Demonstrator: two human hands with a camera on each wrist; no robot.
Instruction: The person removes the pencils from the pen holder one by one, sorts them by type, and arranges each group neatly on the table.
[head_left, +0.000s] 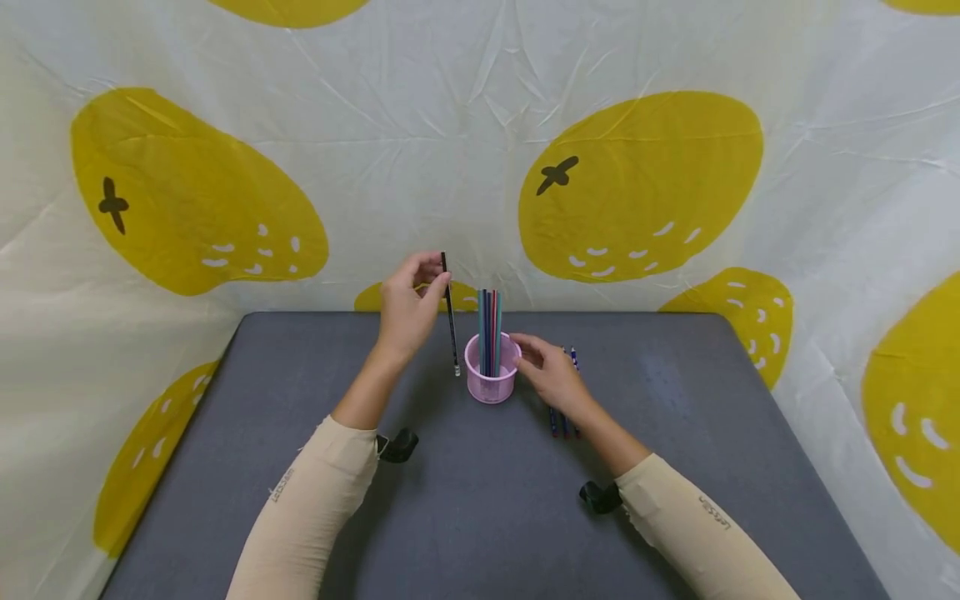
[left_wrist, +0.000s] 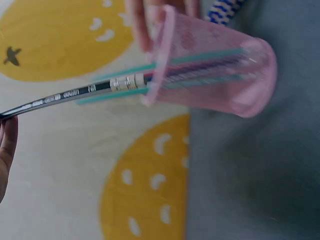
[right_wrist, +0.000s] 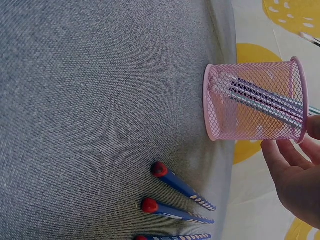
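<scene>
My left hand (head_left: 407, 310) pinches a black pencil (head_left: 451, 321) near its upper end, and the pencil's eraser end points down. It hangs just left of a pink mesh pen cup (head_left: 491, 390), which stands upright on the table. In the left wrist view the eraser end (left_wrist: 125, 82) overlaps the cup's mouth. Several pencils (head_left: 489, 312) in teal, dark and red tones stand inside the cup. With thumb and fingers at the rim, my right hand (head_left: 557, 379) holds the cup from its right side.
Three blue pencils (right_wrist: 182, 212) with red ends lie side by side on the grey table (head_left: 480, 517), partly under my right hand in the head view. Behind the table's far edge hangs a white curtain (head_left: 420, 108) with yellow fruit prints.
</scene>
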